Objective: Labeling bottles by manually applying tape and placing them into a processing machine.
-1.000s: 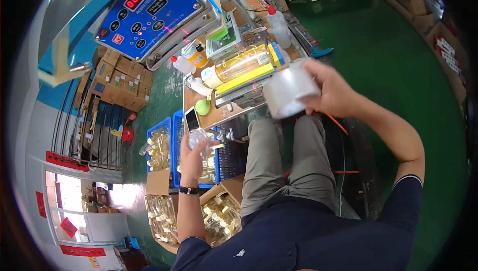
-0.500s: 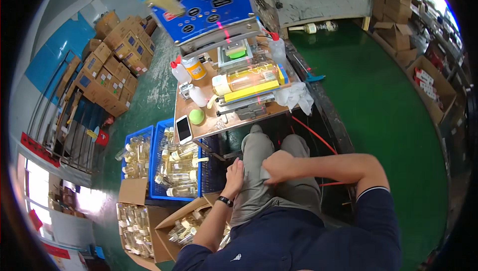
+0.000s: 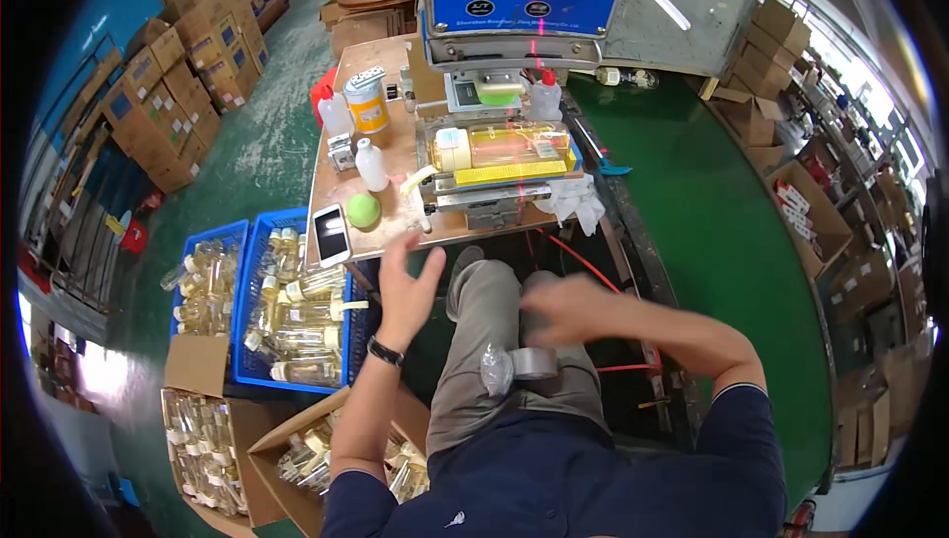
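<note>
The left hand (image 3: 407, 286) is raised with fingers spread wide, holding nothing, just near of the worktop (image 3: 395, 158) edge and the phone (image 3: 330, 235). The right hand (image 3: 568, 309) (blurred) hovers open and empty above the lap, close to a roll of tape (image 3: 534, 363) resting on the thighs. Blue crates of bottles (image 3: 297, 306) stand at left.

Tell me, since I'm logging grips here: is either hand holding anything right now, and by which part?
Nothing is held. The left hand is open in the air, and the blurred right hand is empty above the tape roll, which lies on the lap.
</note>
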`<state>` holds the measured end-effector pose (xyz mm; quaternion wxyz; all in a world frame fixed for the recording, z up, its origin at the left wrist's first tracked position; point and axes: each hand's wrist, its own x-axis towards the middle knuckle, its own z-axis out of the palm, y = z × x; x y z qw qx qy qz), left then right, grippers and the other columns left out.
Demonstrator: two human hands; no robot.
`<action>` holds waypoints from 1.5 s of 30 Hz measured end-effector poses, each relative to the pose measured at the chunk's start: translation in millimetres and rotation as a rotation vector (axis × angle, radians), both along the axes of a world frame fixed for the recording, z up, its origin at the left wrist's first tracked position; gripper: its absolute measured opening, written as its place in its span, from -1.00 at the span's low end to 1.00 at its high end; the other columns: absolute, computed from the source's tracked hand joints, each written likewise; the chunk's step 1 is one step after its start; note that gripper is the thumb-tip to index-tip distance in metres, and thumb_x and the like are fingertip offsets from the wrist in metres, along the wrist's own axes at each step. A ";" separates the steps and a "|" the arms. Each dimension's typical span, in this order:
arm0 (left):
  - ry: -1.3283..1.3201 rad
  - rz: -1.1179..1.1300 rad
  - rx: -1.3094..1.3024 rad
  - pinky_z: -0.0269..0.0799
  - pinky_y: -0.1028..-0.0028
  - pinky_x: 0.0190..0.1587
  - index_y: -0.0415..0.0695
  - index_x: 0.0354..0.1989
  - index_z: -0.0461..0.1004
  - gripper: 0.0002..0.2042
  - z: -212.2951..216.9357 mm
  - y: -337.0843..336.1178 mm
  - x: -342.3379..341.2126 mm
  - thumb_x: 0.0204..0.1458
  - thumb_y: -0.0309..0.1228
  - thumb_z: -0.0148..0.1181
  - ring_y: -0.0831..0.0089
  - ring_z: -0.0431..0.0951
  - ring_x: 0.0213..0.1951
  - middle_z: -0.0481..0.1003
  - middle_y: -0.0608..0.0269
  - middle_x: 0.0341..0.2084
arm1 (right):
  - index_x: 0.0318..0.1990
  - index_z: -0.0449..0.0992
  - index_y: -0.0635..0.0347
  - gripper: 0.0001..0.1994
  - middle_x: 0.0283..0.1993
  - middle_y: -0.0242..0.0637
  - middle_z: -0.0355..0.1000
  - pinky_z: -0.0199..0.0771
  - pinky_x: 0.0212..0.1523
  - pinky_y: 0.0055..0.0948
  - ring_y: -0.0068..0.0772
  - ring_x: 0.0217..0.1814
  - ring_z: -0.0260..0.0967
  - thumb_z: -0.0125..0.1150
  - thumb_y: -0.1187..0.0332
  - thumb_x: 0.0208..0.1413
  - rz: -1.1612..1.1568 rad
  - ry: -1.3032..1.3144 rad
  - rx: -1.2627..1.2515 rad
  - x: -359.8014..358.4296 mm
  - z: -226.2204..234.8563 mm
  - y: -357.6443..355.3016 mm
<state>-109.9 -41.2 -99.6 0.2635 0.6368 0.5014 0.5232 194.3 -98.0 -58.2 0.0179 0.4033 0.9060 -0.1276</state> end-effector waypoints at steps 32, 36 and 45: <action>-0.149 -0.378 -0.112 0.59 0.51 -0.29 -0.20 0.20 0.49 -0.45 75.3 150.5 38.0 0.04 -0.35 0.52 0.45 0.62 -0.29 0.64 0.13 -0.18 | 0.15 0.53 0.18 -0.61 0.16 -0.24 0.44 0.55 0.08 -0.26 -0.18 0.07 0.47 0.46 0.37 0.20 -0.344 0.357 0.420 45.5 98.9 160.7; -0.175 -0.397 -0.089 0.58 0.55 -0.33 -0.18 0.22 0.48 -0.45 74.3 149.6 36.8 0.06 -0.37 0.53 0.49 0.61 -0.31 0.64 0.15 -0.18 | 0.21 0.52 0.19 -0.56 0.16 -0.23 0.44 0.56 0.10 -0.26 -0.18 0.08 0.47 0.47 0.37 0.19 -0.338 0.309 0.403 46.1 104.7 164.0; -0.111 -0.368 -0.191 0.62 0.52 -0.20 -0.14 0.29 0.45 -0.36 86.8 146.8 30.4 0.00 -0.39 0.58 0.45 0.64 -0.19 0.63 0.12 -0.10 | 0.40 0.45 0.19 -0.32 0.25 -0.19 0.41 0.52 0.22 -0.29 -0.16 0.17 0.45 0.55 0.36 0.10 -0.373 0.215 0.180 49.4 124.1 181.6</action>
